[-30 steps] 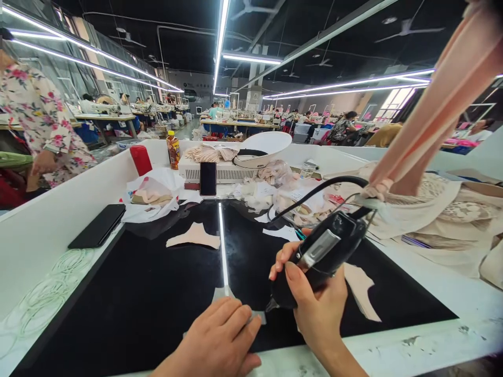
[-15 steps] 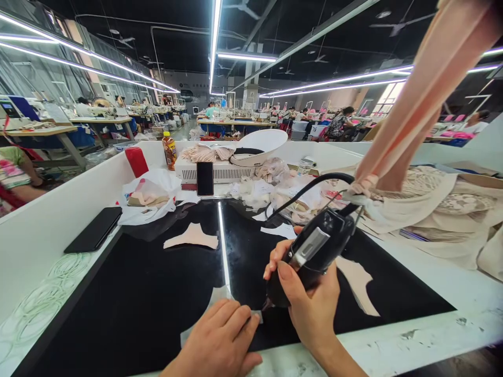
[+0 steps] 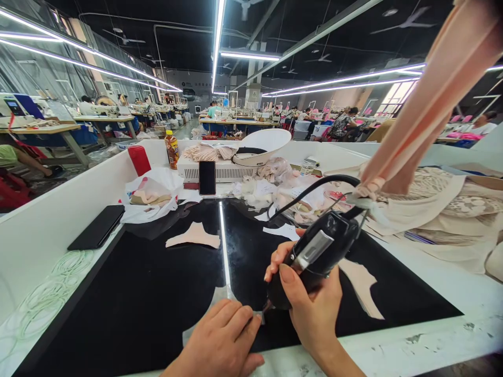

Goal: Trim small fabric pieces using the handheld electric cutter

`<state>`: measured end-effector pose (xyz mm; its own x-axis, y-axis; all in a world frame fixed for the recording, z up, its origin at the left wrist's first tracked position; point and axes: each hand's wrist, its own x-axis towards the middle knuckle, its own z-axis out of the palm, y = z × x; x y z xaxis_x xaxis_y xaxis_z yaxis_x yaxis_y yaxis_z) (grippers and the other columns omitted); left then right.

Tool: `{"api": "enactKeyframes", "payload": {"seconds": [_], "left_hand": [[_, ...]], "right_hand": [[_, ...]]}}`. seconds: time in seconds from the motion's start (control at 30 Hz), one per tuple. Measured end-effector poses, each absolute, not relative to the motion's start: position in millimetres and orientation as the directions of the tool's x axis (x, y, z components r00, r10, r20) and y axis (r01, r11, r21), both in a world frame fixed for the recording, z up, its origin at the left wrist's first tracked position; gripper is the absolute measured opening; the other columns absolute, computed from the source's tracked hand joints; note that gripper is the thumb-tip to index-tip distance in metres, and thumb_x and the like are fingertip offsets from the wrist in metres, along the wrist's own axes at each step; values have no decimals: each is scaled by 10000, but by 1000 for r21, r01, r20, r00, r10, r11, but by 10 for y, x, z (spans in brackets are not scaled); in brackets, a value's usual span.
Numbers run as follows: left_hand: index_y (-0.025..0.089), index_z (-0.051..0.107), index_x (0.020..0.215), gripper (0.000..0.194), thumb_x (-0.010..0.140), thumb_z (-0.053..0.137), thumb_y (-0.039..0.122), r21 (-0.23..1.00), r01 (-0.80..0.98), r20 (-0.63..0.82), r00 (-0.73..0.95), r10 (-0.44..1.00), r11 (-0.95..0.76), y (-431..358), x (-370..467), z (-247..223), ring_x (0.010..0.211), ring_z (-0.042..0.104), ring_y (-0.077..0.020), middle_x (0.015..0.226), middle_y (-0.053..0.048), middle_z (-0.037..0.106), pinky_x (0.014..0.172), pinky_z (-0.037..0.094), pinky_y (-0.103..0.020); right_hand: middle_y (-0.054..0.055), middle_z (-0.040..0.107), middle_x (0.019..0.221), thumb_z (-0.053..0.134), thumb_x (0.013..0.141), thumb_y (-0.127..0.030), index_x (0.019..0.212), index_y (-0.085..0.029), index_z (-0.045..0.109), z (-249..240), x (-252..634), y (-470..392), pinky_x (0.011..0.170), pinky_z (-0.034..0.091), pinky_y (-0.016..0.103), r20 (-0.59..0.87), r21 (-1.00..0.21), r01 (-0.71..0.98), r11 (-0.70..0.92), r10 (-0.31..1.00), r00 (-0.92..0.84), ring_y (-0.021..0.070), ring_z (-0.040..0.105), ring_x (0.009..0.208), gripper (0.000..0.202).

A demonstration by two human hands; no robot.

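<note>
My right hand (image 3: 314, 303) is wrapped round a black handheld power tool (image 3: 316, 256), whose tip points down at the black work surface (image 3: 149, 293). A pink cloth strip (image 3: 424, 104) is tied to the tool's upper end. My left hand (image 3: 223, 335) lies flat with fingers together, pressing a translucent grey shaped piece (image 3: 220, 297) on the surface. The tool's tip meets the right end of this piece, just beyond my left fingertips. A beige cut piece (image 3: 194, 235) lies behind my left hand, and another beige piece (image 3: 363, 288) lies right of my right hand.
A black phone (image 3: 207, 178) stands at the back near a drink bottle (image 3: 172, 149). A black case (image 3: 96, 228), a plastic bag (image 3: 151, 196) and green cords (image 3: 49, 298) are at the left. Beige fabric (image 3: 444, 209) is heaped at the right. People sit at machines beyond.
The camera view has shifted slightly, so the table and objects appear a little further right. Both hands keep nearly the same place and hold.
</note>
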<state>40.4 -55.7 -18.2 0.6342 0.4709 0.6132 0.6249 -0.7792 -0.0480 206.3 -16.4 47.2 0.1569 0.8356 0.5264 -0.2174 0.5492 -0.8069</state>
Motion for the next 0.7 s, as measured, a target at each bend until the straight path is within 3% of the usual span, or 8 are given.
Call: {"api": "enactKeyframes", "payload": {"seconds": [0.4,0.7], "left_hand": [[103,683,1129,513,1128,290,433,-39,634,633,613,472,-772,-565,422,-221,892,652,-210,1001,-57,704,866,520,-349],[110,675,1163,488,1119,322,444,-30,632,602,630,491,-774,-585,373,-253,913,635,-216,1018,-74,698,865,540,-355]], "right_hand": [[-37,648,887,715,938,-236,1069,-311,562,449,2050,-167,611,589,270,526,-810,-200,551,834,167,117,631,653,215],[-26,640,887,731,936,-270,1223,-313,537,461,2036,-229,577,573,278,489,-810,-264,524,851,190,128,628,649,349]]}}
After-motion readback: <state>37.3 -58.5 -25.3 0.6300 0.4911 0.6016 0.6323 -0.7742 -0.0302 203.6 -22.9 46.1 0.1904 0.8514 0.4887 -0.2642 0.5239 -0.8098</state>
